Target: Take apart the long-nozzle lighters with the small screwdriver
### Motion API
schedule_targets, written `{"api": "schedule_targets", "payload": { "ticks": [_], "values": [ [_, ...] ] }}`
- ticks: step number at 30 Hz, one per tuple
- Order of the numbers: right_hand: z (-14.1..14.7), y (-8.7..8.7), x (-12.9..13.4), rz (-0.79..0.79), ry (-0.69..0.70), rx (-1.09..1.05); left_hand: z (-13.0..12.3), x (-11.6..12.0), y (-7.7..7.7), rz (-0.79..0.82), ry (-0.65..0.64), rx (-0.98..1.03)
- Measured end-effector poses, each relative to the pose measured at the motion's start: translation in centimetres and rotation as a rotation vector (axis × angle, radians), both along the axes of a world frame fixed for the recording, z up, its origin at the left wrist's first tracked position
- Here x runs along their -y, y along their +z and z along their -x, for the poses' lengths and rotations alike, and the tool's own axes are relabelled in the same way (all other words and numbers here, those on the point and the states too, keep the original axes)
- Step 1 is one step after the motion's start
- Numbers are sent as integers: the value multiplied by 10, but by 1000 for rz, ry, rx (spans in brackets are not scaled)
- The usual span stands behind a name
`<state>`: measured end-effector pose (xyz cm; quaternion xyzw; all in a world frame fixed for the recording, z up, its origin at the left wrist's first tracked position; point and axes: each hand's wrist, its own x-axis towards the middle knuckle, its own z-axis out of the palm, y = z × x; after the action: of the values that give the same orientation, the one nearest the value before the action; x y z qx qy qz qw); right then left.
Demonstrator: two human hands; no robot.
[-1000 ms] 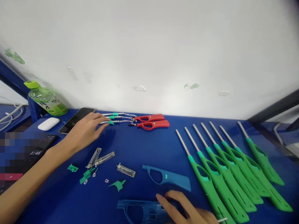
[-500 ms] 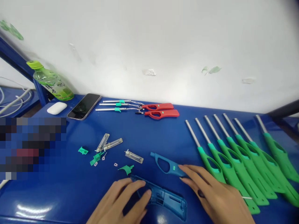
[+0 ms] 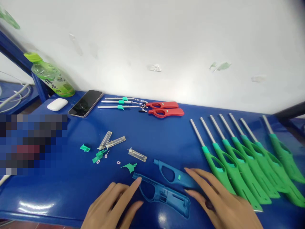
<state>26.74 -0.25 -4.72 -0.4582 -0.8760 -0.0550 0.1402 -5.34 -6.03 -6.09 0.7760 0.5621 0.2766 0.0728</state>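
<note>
Two blue lighter handle halves lie side by side near the front of the table. The nearer blue handle half (image 3: 164,195) has its hollow, ribbed inside facing up. At its narrow end, the index fingertip of my left hand (image 3: 113,205) touches or hovers over the rim; the fingers are apart. My right hand (image 3: 219,197) has thumb and fingers around the wide end of the other blue handle half (image 3: 175,175), which lies outer face up with a small green sticker. A curved green plastic piece (image 3: 130,167) and a clear fuel tank (image 3: 137,155) are just beyond the halves.
Finished green lighters (image 3: 240,159) fan out at the right. Two red handle halves (image 3: 165,112) and metal barrels with wires (image 3: 114,107) line the back. More clear tanks (image 3: 105,140) and green bits (image 3: 85,148) lie left. A phone (image 3: 87,103), white case (image 3: 57,104) and bottle (image 3: 51,76) stand behind.
My left hand has drawn back from the inside of the nearer handle half, uncovering its finger loop. The right-hand half has shifted slightly toward me and the right. The whole view has tilted slightly.
</note>
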Motion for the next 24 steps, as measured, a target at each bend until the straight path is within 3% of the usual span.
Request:
{"api": "schedule_targets", "payload": {
  "ticks": [11,19,24],
  "values": [
    [10,3,-5,-114,-39,-30,-20,-22,3,-88,-42,-170],
    [0,12,-5,5,-66,-76,-26,-23,8,-17,12,-40],
    [-6,13,1,84,-70,-165,-23,-29,18,-28,-28,-53]
  ]
}}
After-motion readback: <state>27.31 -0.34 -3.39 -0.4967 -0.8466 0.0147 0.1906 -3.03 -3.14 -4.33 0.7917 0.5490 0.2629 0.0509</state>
